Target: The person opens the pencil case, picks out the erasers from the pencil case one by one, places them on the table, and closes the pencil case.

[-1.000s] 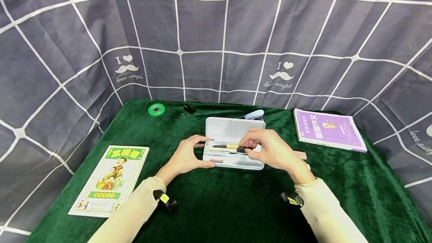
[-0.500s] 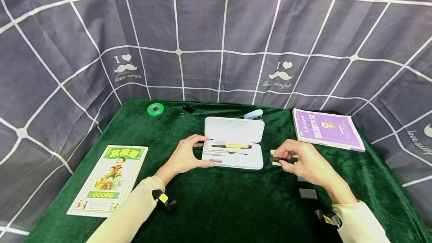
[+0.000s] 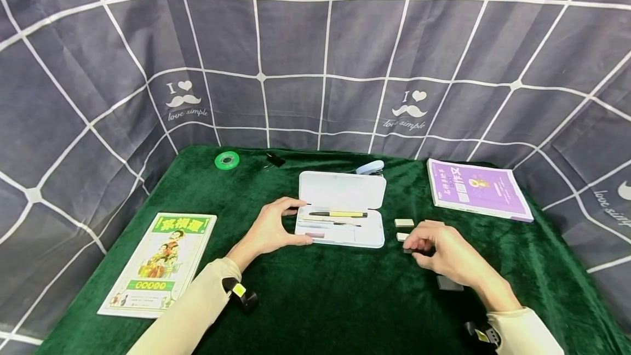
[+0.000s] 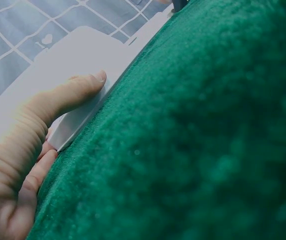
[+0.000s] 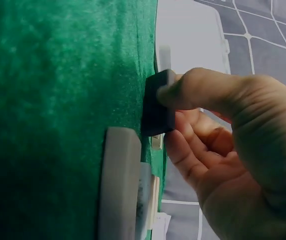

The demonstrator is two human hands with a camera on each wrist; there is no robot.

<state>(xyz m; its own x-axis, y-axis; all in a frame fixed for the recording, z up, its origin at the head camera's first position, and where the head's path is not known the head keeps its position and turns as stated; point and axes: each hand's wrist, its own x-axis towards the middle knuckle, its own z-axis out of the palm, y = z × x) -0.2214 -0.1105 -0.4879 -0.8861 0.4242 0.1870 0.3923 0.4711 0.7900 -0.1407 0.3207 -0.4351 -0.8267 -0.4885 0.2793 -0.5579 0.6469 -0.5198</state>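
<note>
So I've got a small dark eraser point(image 5: 158, 104) pinched between my right thumb and fingers, held low right at the green cloth on the table point(image 3: 345, 300), a bit to the right of the pencil case point(image 3: 340, 218). My right hand point(image 3: 439, 251) is curled round it, so from the head view you only see a dark sliver point(image 3: 408, 250) poking out under my fingertips. Just beyond my fingers sit two pale erasers point(image 3: 403, 223), one behind the other, between my hand and the case, and there's a grey one point(image 3: 449, 284) lying flat near my wrist. The case is open with its lid flipped back, and inside there's a yellow pen point(image 3: 340, 214) plus a couple of thinner pens in front of it. My left hand point(image 3: 268, 232) grips the left end of the case, thumb along the near edge and fingers on the far side, holding it steady. Further out: a purple book point(image 3: 478, 189) to the right, a green-topped comic book point(image 3: 160, 262) to the left, a green tape roll point(image 3: 227, 160), a black clip point(image 3: 275, 159), and a pale blue stapler point(image 3: 371, 167) behind the case. Checked curtain point(image 3: 315, 48) all round.
</note>
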